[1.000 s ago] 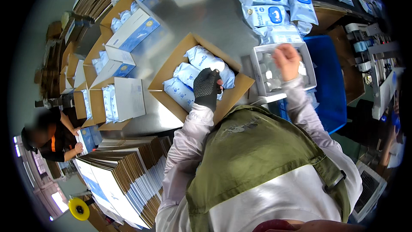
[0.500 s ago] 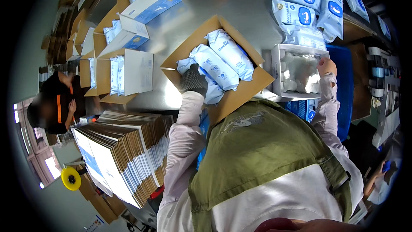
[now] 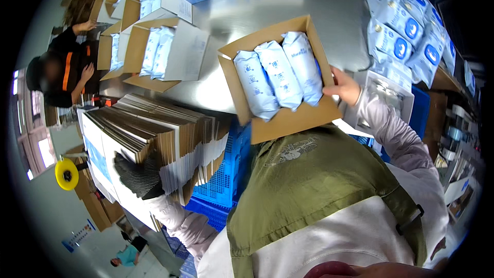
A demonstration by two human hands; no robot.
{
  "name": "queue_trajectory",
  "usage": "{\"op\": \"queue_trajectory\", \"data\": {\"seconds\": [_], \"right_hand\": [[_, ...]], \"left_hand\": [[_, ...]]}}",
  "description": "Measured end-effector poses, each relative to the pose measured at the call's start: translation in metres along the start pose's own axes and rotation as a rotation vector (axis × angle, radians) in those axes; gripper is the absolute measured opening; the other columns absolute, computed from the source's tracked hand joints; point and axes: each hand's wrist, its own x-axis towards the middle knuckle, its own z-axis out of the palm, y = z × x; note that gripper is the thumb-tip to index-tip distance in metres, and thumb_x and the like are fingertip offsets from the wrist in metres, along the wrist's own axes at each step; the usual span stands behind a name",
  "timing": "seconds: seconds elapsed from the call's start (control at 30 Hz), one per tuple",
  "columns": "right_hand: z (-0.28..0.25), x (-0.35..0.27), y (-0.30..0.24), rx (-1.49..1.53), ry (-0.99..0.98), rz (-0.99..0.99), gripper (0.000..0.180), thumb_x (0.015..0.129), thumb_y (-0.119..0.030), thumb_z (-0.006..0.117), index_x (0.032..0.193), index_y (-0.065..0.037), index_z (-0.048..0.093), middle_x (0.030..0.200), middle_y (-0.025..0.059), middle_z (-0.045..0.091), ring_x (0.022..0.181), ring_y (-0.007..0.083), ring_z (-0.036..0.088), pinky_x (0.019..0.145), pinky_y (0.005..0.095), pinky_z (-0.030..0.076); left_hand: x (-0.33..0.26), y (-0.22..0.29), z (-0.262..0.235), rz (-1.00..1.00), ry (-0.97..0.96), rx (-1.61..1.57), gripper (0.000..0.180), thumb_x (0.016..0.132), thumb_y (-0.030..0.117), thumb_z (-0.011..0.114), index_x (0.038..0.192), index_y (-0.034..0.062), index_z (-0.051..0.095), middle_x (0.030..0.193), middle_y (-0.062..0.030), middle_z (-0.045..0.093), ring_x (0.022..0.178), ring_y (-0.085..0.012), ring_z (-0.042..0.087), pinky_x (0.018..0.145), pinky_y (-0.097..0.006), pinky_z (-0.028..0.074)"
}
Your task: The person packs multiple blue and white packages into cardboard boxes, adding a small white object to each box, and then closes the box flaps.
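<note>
An open cardboard box (image 3: 288, 118) lies on the steel table with three white-and-blue packs (image 3: 280, 74) side by side inside. My right hand (image 3: 343, 86), bare, grips the box's right wall. My left hand (image 3: 138, 175), in a dark knit glove, reaches down to the left and rests on a stack of flattened white-and-brown cartons (image 3: 149, 139); whether it grasps one is unclear.
More open boxes with packs (image 3: 154, 51) line the table's left. Loose blue-and-white packs (image 3: 406, 25) pile at the right, near a metal tray (image 3: 391, 92). A blue crate (image 3: 221, 180) stands under the cartons. Another person (image 3: 62, 72) works at far left. A yellow tape roll (image 3: 67, 174) hangs low left.
My left hand left the box and swung down to the flat carton stack. My right hand moved from the metal tray to the box's right wall.
</note>
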Motion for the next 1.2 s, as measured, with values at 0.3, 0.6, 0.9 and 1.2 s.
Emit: {"op": "queue_trajectory", "data": {"seconds": [0.3, 0.6, 0.9, 1.2], "right_hand": [[0.217, 0.21, -0.003, 0.05, 0.079, -0.158, 0.07, 0.058, 0.008, 0.057, 0.121, 0.008, 0.026, 0.078, 0.0118, 0.05, 0.059, 0.0164, 0.051, 0.044, 0.0266, 0.038], [0.22, 0.227, -0.178, -0.012, -0.156, -0.614, 0.053, 0.081, -0.041, 0.056, 0.121, -0.009, 0.044, 0.114, 0.0061, 0.048, 0.108, 0.0188, 0.042, 0.095, 0.0363, 0.031], [0.001, 0.092, -0.224, 0.506, 0.498, -1.111, 0.041, 0.074, -0.011, 0.069, 0.107, -0.005, 0.045, 0.086, 0.0016, 0.051, 0.073, 0.0103, 0.05, 0.066, 0.0216, 0.042], [0.009, 0.024, -0.129, -0.207, 0.453, -0.998, 0.052, 0.057, -0.005, 0.06, 0.108, -0.005, 0.048, 0.108, 0.0094, 0.044, 0.1, 0.0203, 0.043, 0.087, 0.0266, 0.033]], "left_hand": [[-0.011, -0.004, -0.028, -0.127, -0.081, -0.147, 0.07, 0.055, 0.002, 0.075, 0.12, 0.0038, 0.05, 0.121, -0.0166, 0.05, 0.115, -0.0306, 0.045, 0.097, -0.037, 0.035], [-0.004, -0.003, -0.127, -0.237, 0.877, -0.686, 0.041, 0.084, 0.024, 0.055, 0.108, -0.0082, 0.051, 0.098, -0.02, 0.06, 0.085, -0.0319, 0.061, 0.081, -0.041, 0.05], [0.085, 0.118, -0.067, 0.356, 0.308, -1.39, 0.039, 0.083, 0.036, 0.056, 0.096, -0.001, 0.058, 0.083, -0.0152, 0.062, 0.072, -0.0256, 0.061, 0.068, -0.033, 0.048], [0.041, 0.144, 0.103, -0.615, -0.359, -2.002, 0.037, 0.082, 0.022, 0.047, 0.112, 0.0023, 0.053, 0.114, -0.0118, 0.053, 0.104, -0.0239, 0.05, 0.094, -0.033, 0.035]]}}
